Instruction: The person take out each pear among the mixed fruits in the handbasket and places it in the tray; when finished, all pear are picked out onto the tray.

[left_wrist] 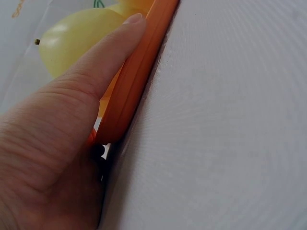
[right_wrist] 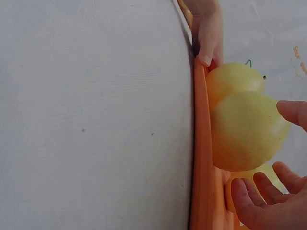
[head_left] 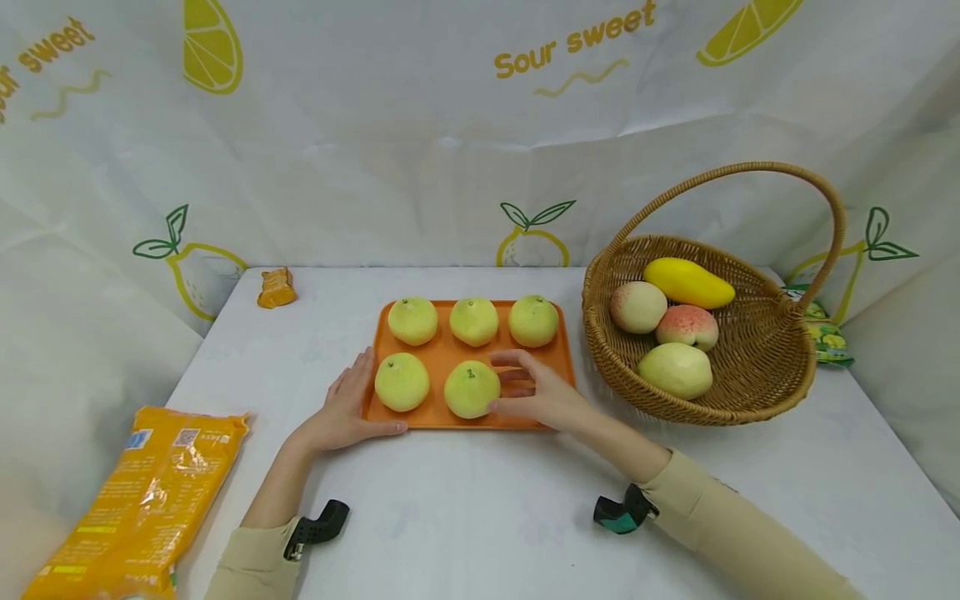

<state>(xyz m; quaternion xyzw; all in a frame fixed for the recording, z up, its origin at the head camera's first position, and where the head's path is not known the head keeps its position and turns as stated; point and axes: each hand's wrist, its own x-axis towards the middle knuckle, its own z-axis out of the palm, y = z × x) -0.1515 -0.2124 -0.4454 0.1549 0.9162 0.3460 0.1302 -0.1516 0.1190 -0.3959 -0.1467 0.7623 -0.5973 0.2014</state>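
Several round yellow-green fruits with short stems lie on an orange tray (head_left: 517,423). My left hand (head_left: 345,412) rests at the tray's front left corner, fingers along the left side. In the left wrist view, its thumb (left_wrist: 108,62) lies straight over the tray's rim. My right hand (head_left: 538,392) hovers over the right part of the tray, fingers loosely bent and spread. Closest to it is the front middle fruit (head_left: 472,390). In the right wrist view, the thumb and fingers stand apart around that fruit (right_wrist: 249,132); whether the thumb tip touches it I cannot tell.
A wicker basket (head_left: 787,392) at the right holds a yellow mango (head_left: 688,282), two peach-like fruits and a pale green fruit (head_left: 676,371). Behind it lies a green packet (head_left: 828,337). An orange bag (head_left: 142,500) lies at the left, a small orange-brown packet (head_left: 277,287) at the back left.
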